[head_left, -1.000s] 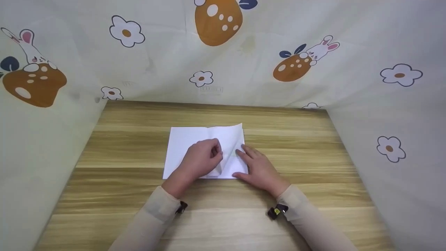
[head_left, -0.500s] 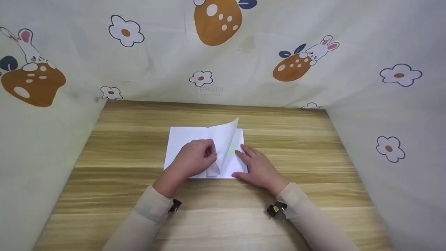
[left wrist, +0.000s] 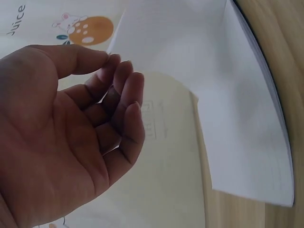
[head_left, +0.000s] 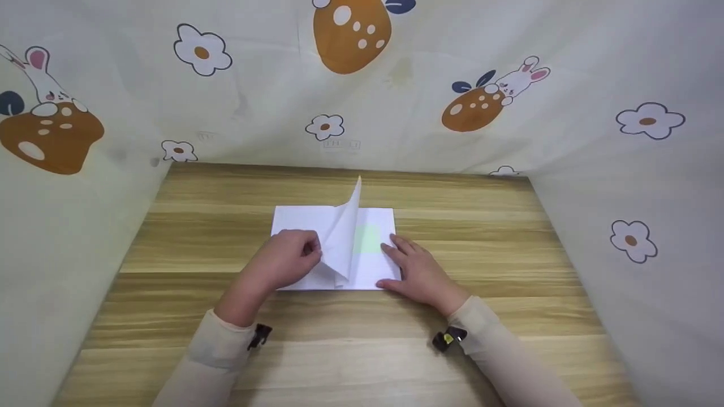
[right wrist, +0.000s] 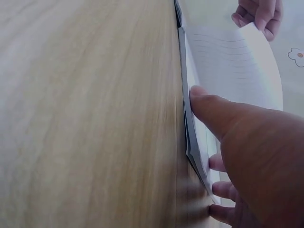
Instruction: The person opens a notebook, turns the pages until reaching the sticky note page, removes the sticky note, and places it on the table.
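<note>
An open notebook (head_left: pixel 305 217) with white pages lies on the table. My left hand (head_left: pixel 285 257) pinches the near corner of one page (head_left: pixel 342 240) between thumb and forefinger, and the page stands up, curved, near the spine. In the left wrist view the thumb and index fingertips meet at the edge of the sheet (left wrist: pixel 180 42). My right hand (head_left: pixel 421 274) rests on the right edge of the notebook, fingers spread and thumb on the near corner. A pale green rectangle (head_left: pixel 367 238) shows on the right page. Faint ruled lines mark the lifted page in the right wrist view.
The notebook sits mid-table on a wood-grain surface (head_left: pixel 362 350). Pale curtains (head_left: pixel 254 102) with rabbit, fruit and flower prints surround the table at the back and both sides. A small dark device (head_left: pixel 449 338) is strapped to each wrist.
My left hand has moved left, drawing the page from the right side up toward the spine. More of the green rectangle is uncovered. My right hand has stayed in place.
</note>
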`<state>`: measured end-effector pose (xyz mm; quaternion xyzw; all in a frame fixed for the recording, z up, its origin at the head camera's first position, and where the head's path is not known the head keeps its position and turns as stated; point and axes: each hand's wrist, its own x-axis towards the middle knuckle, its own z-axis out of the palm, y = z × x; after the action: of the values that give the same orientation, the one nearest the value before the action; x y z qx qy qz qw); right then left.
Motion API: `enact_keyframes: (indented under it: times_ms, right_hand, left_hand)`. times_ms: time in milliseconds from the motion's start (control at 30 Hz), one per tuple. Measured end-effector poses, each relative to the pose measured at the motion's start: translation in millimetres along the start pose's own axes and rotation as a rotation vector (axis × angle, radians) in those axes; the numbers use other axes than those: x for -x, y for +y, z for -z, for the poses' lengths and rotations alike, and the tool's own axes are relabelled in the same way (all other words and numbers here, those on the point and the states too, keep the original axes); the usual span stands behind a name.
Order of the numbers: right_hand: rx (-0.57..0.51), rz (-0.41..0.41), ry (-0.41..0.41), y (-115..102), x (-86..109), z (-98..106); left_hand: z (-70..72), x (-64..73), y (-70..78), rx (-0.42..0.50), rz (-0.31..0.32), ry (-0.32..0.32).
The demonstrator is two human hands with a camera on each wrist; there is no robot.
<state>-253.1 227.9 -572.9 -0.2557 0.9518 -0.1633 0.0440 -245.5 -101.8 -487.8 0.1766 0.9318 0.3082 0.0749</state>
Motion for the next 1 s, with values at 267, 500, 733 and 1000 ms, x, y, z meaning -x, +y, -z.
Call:
enact_keyframes:
  times_ms: [267,500,733,1000]
  right_hand:
    - [-0.029,-0.011,-0.014,0.6,1.5,1.8]
    - [-0.046,-0.035,-0.052,-0.5,2.5,4.4]
    - [-0.039,-0.027,-0.043,-0.1,1.7,4.2]
    - [-0.041,-0.030,-0.047,-1.2,2.5,3.9]
  left_hand:
    - [17.6,12.8,-20.1,0.028,0.034,-0.054]
    - [30.8,24.7,-35.1,0.066,0.073,-0.121]
    - [36.5,34.4,-49.0,0.114,0.102,-0.165]
    - [36.8,39.7,-60.2,0.136,0.167,-0.237]
